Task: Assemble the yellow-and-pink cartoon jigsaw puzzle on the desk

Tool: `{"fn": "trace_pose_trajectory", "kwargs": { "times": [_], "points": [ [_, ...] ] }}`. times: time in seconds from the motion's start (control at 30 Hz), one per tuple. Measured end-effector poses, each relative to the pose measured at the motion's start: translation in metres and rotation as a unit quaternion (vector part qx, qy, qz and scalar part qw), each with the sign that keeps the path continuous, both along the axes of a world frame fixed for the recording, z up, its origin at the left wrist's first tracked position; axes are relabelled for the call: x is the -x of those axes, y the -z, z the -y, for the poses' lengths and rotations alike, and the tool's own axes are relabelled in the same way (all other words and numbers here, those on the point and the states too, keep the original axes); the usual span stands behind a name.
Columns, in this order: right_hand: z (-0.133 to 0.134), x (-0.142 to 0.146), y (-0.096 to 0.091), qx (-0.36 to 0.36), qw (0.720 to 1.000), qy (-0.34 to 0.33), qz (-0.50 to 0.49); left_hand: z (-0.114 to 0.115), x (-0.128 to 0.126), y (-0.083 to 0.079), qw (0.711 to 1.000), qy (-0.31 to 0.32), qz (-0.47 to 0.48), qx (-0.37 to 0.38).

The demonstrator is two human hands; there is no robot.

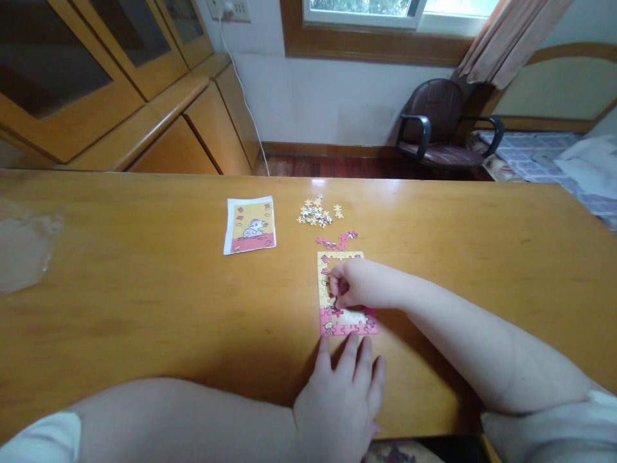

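A partly assembled jigsaw puzzle (324,299), yellow above and pink below, lies on the table with its border joined and a gap in the middle. Over its left inner side, my right hand (357,283) has thumb and fingers pinched; a small puzzle piece seems to be at the fingertips, pressed to the puzzle. My left hand (342,392) lies flat with fingers spread, fingertips at the puzzle's lower edge. Just beyond the puzzle are loose pink pieces (332,245). Farther back sits a pile of yellow and white pieces (314,213).
A reference picture card (253,225) lies left of the pieces on the wooden table (168,289). At the far left is a clear plastic bag (26,247). Beyond the table stand a wooden cabinet (193,135) and an office chair (434,119).
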State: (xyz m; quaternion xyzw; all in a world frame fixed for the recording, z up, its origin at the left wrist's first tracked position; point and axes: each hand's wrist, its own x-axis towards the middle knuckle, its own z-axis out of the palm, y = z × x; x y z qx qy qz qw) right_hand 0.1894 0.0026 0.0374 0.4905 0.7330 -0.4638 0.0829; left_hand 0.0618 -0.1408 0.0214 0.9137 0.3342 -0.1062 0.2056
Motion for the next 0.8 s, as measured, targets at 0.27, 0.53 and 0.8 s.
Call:
{"fn": "trace_pose_trajectory", "kwargs": {
  "times": [0.27,0.53,0.8],
  "points": [
    [0.003,0.001,-0.001,-0.043,0.999,-0.008,0.030,0.000,-0.002,0.004,1.000,0.002,-0.005,-0.009],
    [0.007,0.004,-0.001,-0.062,0.996,0.001,0.057,0.002,0.001,0.004,1.000,0.004,0.006,-0.022],
    [0.014,0.005,0.004,-0.122,0.990,-0.001,0.075,0.003,0.000,0.008,1.000,0.008,0.006,-0.029]
  ]
}}
